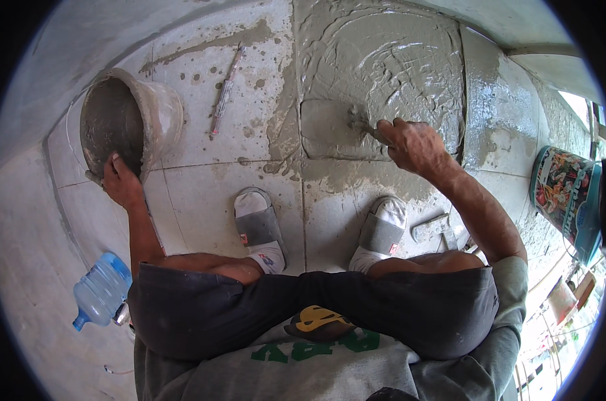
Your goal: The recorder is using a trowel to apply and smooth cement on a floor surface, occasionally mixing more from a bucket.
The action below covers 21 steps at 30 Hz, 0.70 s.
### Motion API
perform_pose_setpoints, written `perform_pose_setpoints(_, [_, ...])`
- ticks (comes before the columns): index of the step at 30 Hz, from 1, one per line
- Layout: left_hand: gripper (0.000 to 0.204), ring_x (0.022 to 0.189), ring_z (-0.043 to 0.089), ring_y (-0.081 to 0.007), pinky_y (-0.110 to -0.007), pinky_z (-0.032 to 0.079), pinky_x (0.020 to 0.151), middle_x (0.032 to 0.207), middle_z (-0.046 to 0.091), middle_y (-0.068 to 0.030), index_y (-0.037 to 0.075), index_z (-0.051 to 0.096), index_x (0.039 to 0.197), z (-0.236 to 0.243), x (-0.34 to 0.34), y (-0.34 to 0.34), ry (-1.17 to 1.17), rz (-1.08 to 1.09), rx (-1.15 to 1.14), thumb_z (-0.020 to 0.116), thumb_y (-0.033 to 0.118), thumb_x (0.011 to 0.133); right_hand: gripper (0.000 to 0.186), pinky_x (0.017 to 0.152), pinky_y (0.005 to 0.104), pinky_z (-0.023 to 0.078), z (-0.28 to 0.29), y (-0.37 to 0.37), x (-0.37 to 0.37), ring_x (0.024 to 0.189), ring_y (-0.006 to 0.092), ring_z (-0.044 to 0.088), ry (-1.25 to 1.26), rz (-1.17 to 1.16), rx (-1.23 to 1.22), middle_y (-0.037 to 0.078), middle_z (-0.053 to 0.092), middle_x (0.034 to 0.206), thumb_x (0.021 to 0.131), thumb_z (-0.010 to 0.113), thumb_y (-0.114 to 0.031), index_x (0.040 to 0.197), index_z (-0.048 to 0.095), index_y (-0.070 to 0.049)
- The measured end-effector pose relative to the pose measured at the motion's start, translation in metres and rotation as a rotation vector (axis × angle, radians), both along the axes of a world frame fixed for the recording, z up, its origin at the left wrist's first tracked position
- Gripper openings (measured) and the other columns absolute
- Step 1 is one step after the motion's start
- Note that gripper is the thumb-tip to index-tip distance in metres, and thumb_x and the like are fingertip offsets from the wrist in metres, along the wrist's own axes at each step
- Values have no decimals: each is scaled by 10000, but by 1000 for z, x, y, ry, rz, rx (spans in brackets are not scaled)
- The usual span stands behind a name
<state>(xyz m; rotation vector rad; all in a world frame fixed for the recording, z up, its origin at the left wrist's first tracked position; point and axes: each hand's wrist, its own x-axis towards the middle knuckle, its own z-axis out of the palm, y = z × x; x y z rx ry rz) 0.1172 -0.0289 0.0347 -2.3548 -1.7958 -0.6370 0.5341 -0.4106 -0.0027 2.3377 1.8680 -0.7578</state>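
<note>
My right hand (417, 147) is closed around the handle of a flat rectangular trowel (326, 130). The blade lies flat on a layer of wet grey mortar (390, 60) spread over the floor tiles. Swirled ridges mark the mortar beyond the blade. To the left, my left hand (124, 182) grips the near rim of a mortar-stained bucket (166, 117), thumb inside and fingers outside. Grey mortar coats the bucket's inside; its bottom is in shadow.
A slim speckled stick (227, 93) lies on the tiles between bucket and mortar. By my right slipper (383, 230) rests a hammer-like tool (431, 229). A blue water bottle (102, 291) lies at the left. On the right stands a colourful printed tub (562, 194). Walls border the far side.
</note>
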Motion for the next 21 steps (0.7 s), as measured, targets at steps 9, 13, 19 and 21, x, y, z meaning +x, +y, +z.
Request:
perform_pose_setpoints(9, [425, 987, 631, -364, -421, 470, 869, 1071, 678, -186, 42, 665, 1134, 2, -2, 1, 36, 19, 25, 478, 375, 949, 134, 666, 403, 576, -11, 34, 23, 817, 294, 690, -96, -99, -123, 166, 652, 935, 945, 459, -127, 1059, 525, -99])
perform_pose_setpoints(13, [436, 971, 634, -371, -427, 470, 862, 1055, 680, -193, 38, 665, 1128, -1, -2, 4, 43, -32, 53, 472, 386, 951, 146, 683, 412, 568, -16, 49, 45, 816, 279, 695, -172, -242, 20, 158, 666, 866, 933, 469, -130, 1058, 539, -98])
perform_pose_setpoints(19, [417, 1022, 579, -371, -442, 422, 914, 1110, 670, -145, 79, 678, 1121, -4, -1, 2, -6, 11, -6, 443, 374, 943, 219, 661, 443, 544, -13, 40, 50, 759, 319, 680, 32, -330, -30, 165, 649, 766, 845, 538, -95, 1062, 567, -102])
perform_pose_setpoints(21, [420, 1019, 580, -372, -441, 422, 914, 1107, 670, -147, 79, 678, 1121, -2, -5, 4, -15, -2, 0, 442, 378, 944, 219, 658, 454, 536, -13, 20, 41, 750, 335, 674, 87, -300, -116, 165, 645, 768, 833, 549, -89, 1050, 571, -107])
